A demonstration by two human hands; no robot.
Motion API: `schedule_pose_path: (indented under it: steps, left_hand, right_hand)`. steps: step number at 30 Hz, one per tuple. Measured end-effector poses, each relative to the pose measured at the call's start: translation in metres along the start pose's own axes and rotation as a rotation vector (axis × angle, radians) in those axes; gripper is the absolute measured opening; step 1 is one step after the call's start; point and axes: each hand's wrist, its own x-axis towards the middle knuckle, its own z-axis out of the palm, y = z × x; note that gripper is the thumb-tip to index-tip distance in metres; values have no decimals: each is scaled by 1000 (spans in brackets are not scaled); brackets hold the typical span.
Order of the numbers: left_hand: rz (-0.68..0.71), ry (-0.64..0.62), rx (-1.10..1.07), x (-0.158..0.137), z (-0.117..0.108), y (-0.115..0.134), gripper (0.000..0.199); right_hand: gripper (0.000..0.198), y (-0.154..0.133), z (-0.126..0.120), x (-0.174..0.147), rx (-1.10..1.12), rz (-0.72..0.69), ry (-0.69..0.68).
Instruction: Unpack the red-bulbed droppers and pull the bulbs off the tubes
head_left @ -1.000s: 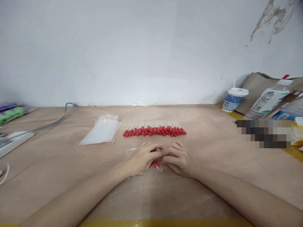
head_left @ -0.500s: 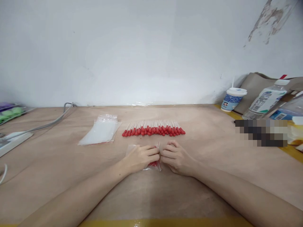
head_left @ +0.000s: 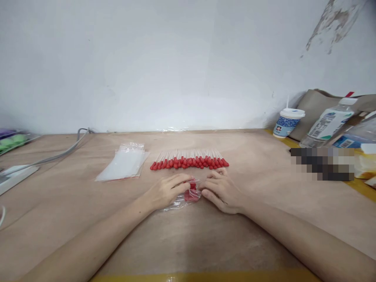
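Note:
A clear zip-lock bag (head_left: 179,202) lies on the table with red pieces (head_left: 191,195) showing through it. My left hand (head_left: 167,190) holds the bag from the left, its fingers bent over the top. From the other side, the fingertips of my right hand (head_left: 221,190) are closed at the bag's right end, though what lies right between them is partly hidden. Just beyond my hands is a row of many thin, pale sticks with red tips (head_left: 190,161), the tips pointing toward me. Left of that row sits a stack of zip-lock bags (head_left: 123,162).
A grey cable (head_left: 66,150) and a white power strip (head_left: 17,176) are on the left. A paper cup (head_left: 288,123), a plastic bottle (head_left: 330,123) and a grey bag (head_left: 311,107) stand at the right. A wall (head_left: 176,70) rises behind the table.
My left hand has shifted slightly left, and more of the bag with its red pieces shows between my hands. The fingers of my right hand have spread a little.

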Motion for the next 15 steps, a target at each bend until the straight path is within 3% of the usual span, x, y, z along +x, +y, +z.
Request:
schedule_pose_path:
  steps: [3, 6, 11, 15]
  left_hand:
    - [-176, -110, -156, 2, -6, 9, 26]
    - [-358, -185, -279, -1, -12, 17, 42]
    - [-472, -244, -341, -10, -12, 17, 51]
    - [-488, -210, -375, -10, -8, 12, 47]
  right_hand:
    - [22, 0, 4, 1, 77, 151, 36]
    - [18, 0, 7, 2, 79, 226, 5]
    - [22, -1, 5, 5, 147, 265, -156]
    - [30, -3, 5, 6, 249, 333, -139]
